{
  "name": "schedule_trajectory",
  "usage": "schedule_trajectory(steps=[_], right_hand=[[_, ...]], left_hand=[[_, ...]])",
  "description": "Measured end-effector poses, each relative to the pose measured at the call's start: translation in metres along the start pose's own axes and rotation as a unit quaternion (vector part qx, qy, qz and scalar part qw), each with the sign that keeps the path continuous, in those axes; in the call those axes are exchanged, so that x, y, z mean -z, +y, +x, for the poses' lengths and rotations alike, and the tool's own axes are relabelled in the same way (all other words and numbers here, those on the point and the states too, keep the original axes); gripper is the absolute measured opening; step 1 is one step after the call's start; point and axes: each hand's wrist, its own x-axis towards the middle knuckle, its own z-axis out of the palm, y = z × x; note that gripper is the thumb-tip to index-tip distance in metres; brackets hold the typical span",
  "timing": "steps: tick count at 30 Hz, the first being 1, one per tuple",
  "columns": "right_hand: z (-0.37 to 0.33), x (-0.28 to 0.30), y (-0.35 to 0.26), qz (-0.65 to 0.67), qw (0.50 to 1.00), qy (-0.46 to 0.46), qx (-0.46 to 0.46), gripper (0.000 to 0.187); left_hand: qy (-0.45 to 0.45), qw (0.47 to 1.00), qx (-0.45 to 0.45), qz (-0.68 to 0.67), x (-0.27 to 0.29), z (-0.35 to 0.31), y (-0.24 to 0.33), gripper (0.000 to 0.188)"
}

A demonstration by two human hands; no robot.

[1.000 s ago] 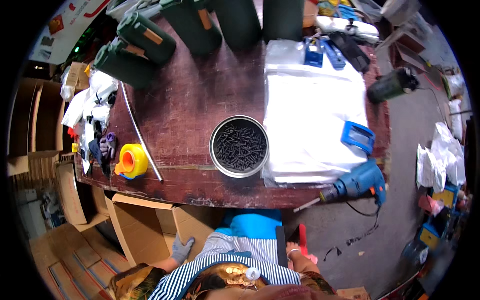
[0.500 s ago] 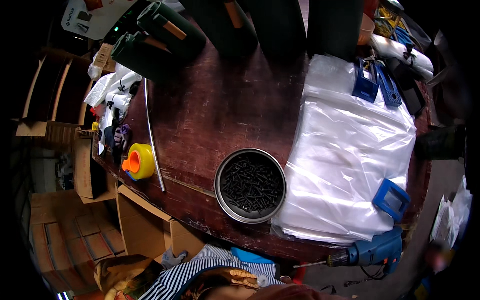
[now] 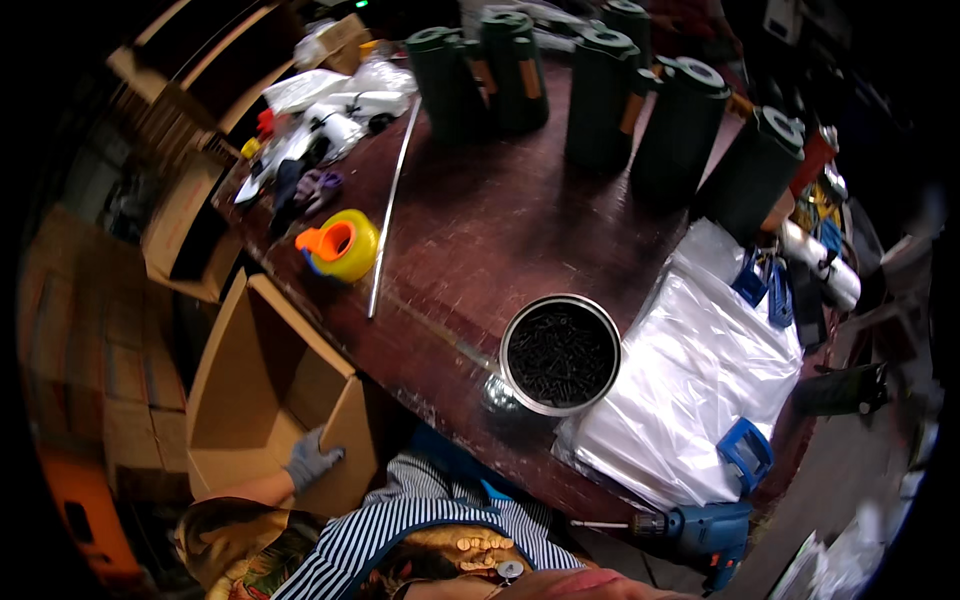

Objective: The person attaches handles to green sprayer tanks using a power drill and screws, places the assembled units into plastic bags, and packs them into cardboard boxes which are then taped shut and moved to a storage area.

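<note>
My left hand [image 3: 314,461], in a grey glove, is low on the left, in front of the near panel of an open cardboard box [image 3: 265,370]. Its fingers look apart and nothing shows in them; whether they touch the cardboard I cannot tell. My right hand is out of sight. On the dark red table [image 3: 470,230] a round tin [image 3: 508,375] holds many black screws [image 3: 563,355]. Beside it lies a stack of clear plastic bags [image 3: 680,360]. A blue power drill [image 3: 700,535] sits at the table's near right edge.
Several dark green cylinders [image 3: 600,110] stand along the far side. A yellow tape roll with an orange core [image 3: 350,245] and a thin metal rod [image 3: 394,205] are on the left. A blue frame-shaped part [image 3: 745,455] rests on the bags. Stacked cartons [image 3: 105,360] fill the far left.
The view has swung left and tilted, so the table things appear shifted and rotated. More of the cardboard box shows, and my left forearm and gloved hand have come out beside it.
</note>
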Motion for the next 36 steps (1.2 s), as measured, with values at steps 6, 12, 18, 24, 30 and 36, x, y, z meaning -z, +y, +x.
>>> schedule_trajectory(steps=[6,12,18,24,30,36], right_hand=[[-0.04,0.016,0.046,0.044,0.992,0.117,0.02,0.03],[-0.129,0.036,0.065,0.12,0.955,0.27,0.035,0.028],[-0.209,0.055,0.021,0.187,0.861,0.464,0.096,0.027],[-0.278,0.084,-0.063,0.171,0.721,0.636,0.217,0.016],[-0.28,0.151,-0.194,0.005,0.723,0.561,0.404,0.017],[-0.215,0.199,-0.251,-0.188,0.659,0.573,0.449,0.02]], left_hand=[[0.239,0.942,-0.148,0.183,0.006,-0.002,0.04,0.088],[0.404,0.85,-0.325,0.092,0.051,0.075,0.194,0.061],[0.33,0.927,-0.002,0.177,0.021,0.236,0.191,0.054],[0.063,0.969,-0.046,-0.234,0.016,0.224,0.209,0.045],[0.057,0.861,0.005,-0.505,0.035,0.248,0.181,0.023],[0.018,0.753,-0.087,-0.652,0.008,0.266,0.216,0.013]])
